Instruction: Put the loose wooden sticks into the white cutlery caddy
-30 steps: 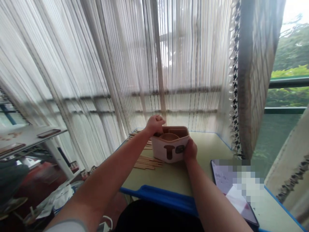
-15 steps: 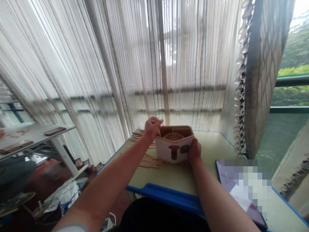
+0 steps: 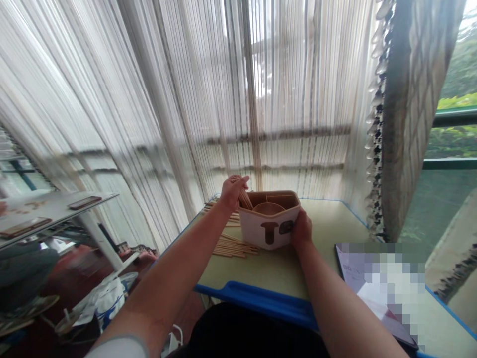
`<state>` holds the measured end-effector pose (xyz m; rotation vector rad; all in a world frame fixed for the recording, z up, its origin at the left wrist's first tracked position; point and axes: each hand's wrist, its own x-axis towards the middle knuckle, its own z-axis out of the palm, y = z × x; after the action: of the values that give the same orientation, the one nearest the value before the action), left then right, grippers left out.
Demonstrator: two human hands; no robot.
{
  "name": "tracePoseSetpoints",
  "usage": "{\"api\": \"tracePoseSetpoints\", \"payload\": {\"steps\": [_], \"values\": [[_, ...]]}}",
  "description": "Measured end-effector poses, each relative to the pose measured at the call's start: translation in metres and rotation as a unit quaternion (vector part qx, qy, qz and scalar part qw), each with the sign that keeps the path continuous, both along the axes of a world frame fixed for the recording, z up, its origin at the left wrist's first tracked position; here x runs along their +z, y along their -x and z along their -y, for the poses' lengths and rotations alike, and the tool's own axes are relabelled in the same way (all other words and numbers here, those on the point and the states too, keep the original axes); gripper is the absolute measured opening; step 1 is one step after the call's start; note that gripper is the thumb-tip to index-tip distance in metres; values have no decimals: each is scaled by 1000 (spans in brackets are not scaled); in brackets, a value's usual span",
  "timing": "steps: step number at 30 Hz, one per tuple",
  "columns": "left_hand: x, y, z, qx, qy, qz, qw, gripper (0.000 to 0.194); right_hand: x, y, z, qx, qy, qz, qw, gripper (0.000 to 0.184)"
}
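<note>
My left hand [image 3: 231, 191] is closed round a bundle of chopsticks [image 3: 246, 199], whose lower ends dip into the left side of a box [image 3: 257, 232]. The box is white outside and brown inside, with compartments and a round bowl-like part [image 3: 268, 209]; a mushroom-shaped brown mark is on its front. Gripping the box's right side is my right hand [image 3: 301, 229], fingers partly hidden behind it. More chopsticks [image 3: 233, 247] lie loose on the table to the left of the box, some partly covered by my left forearm.
The pale table [image 3: 324, 219] has a blue edge [image 3: 261, 300]. A tablet [image 3: 352, 273], partly pixelated, lies at the right. At the left stands a white table [image 3: 55, 214] with dark trays [image 3: 85, 202]. Striped curtains [image 3: 179, 99] hang behind.
The chopsticks in my left hand have tilted, and more of their length shows above the box's rim. My left hand is slightly higher. My right hand still holds the box.
</note>
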<state>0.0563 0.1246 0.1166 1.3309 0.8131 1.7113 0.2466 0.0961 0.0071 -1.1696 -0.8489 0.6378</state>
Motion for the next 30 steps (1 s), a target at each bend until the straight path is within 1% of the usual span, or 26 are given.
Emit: {"api": "tracePoseSetpoints", "payload": {"steps": [4,6,10,14,17,20,24,28,30], "values": [[-7,3,2,-21,19,-19,999,34,-3,0,-3,-6,3,9,1000,45],[-8,3,3,-30,25,-11,999,34,-2,0,-2,-7,4,21,1000,47],[-10,4,3,-27,40,-8,999,35,1,0,1,-7,9,28,1000,48],[-15,7,7,-22,25,-26,999,37,2,0,1,-12,18,35,999,48],[-19,11,12,-13,7,-19,1000,47,3,1,2,-9,16,32,999,46],[-26,15,16,4,3,-13,1000,56,5,2,5,-9,17,23,1000,44],[-38,22,21,28,2,-12,1000,63,8,2,7,-15,12,31,999,43],[-48,31,25,35,9,-42,998,68,7,2,6,-18,12,35,999,44],[-55,38,26,40,-3,-60,997,65,5,1,4,-21,12,37,999,44]]}}
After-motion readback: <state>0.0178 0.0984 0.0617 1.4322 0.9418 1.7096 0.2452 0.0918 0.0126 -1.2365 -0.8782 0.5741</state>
